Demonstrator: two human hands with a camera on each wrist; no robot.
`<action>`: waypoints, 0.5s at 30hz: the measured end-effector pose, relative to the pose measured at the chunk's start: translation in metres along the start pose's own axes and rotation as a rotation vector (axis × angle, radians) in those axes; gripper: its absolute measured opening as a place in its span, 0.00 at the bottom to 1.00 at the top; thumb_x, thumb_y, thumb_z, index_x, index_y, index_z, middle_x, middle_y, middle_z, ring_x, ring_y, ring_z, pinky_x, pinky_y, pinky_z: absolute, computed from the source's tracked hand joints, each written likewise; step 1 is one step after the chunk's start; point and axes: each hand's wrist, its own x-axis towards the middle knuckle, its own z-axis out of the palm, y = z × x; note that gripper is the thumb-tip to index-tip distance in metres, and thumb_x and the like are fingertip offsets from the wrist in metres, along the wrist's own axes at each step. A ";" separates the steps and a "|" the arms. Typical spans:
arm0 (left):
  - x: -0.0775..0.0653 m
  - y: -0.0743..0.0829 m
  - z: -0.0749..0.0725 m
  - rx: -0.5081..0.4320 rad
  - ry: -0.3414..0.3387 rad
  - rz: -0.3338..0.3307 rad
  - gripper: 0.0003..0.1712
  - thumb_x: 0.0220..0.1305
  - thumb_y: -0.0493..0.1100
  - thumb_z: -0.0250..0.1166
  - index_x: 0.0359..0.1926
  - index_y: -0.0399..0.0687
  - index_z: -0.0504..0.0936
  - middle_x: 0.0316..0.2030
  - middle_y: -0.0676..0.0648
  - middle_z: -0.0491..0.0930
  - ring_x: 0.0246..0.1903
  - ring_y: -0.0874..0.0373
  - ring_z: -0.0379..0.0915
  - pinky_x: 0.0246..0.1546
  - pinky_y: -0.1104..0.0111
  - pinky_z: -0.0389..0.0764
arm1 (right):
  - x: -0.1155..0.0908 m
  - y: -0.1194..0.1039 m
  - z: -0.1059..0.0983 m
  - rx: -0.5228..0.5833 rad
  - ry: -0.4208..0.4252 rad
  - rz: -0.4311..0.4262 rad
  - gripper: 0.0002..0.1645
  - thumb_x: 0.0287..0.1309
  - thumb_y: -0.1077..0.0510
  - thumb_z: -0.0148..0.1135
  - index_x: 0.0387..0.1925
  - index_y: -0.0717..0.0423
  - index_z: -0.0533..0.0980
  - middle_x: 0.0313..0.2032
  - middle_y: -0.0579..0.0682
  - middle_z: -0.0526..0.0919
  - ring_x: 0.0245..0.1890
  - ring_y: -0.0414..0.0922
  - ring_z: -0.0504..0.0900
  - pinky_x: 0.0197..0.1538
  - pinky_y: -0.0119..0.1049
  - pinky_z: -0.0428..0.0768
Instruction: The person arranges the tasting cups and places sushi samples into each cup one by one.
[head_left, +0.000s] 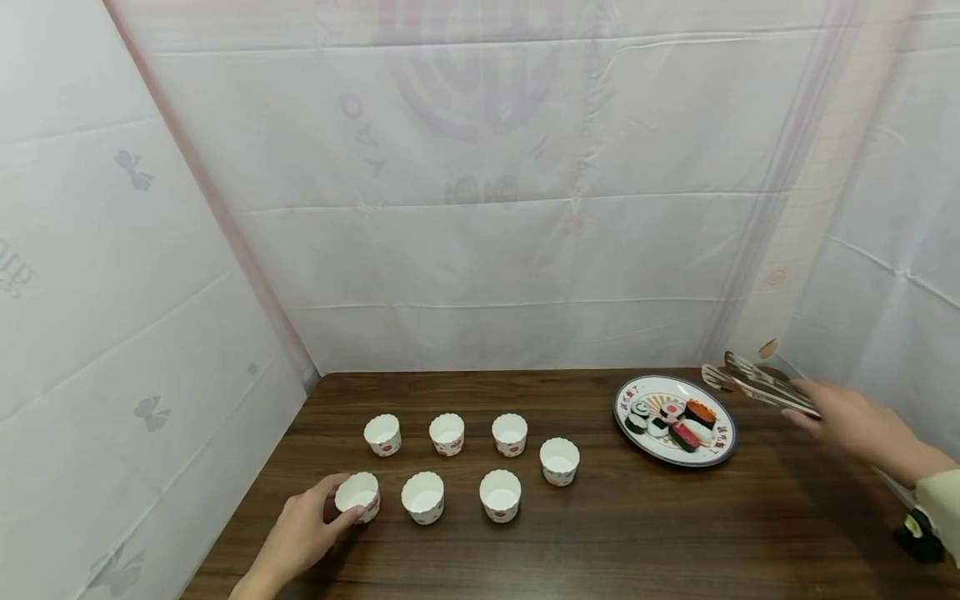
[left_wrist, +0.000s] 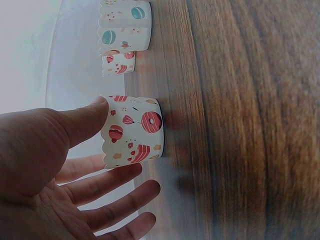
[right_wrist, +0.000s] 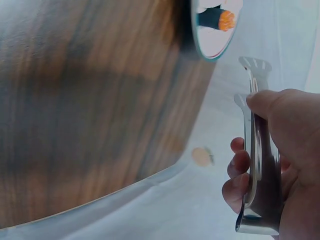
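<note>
Pale printed cloth (head_left: 495,275) hangs behind and along the sides of a dark wooden table (head_left: 637,533). Toward the table's far right lies a round white plate (head_left: 645,443) with a dark edge and printed characters. The right hand (head_left: 862,421) is raised beside the plate, gripping metal tongs (right_wrist: 265,190). Its thumb presses along one arm of the tongs while the other fingers curl round the opposite side, so the tongs lie between thumb and fingers. Their bent end sits near the heel of the hand; their slotted tips stand apart and point toward the plate, near its upper right edge.

At the near left, the left hand (head_left: 303,529) pinches a paper cup (head_left: 357,493) with red cake and donut prints. The cup stands upright between the thumb, which touches its rim on one side, and the fingers reaching round the other; the two outer fingers are spread clear of it. Six other paper cups (head_left: 423,500) stand upright nearby, three in a back row and three to the right of the held one. Smallest are the sushi pieces (head_left: 684,436) clustered on the plate, well apart from the left hand's fingers.
</note>
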 end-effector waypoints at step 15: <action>0.000 0.001 0.000 0.024 0.019 0.022 0.33 0.59 0.47 0.78 0.62 0.37 0.78 0.36 0.47 0.84 0.28 0.59 0.69 0.28 0.66 0.71 | 0.025 -0.048 -0.010 0.058 -0.050 -0.158 0.35 0.66 0.44 0.69 0.56 0.73 0.77 0.49 0.68 0.84 0.48 0.66 0.83 0.47 0.62 0.80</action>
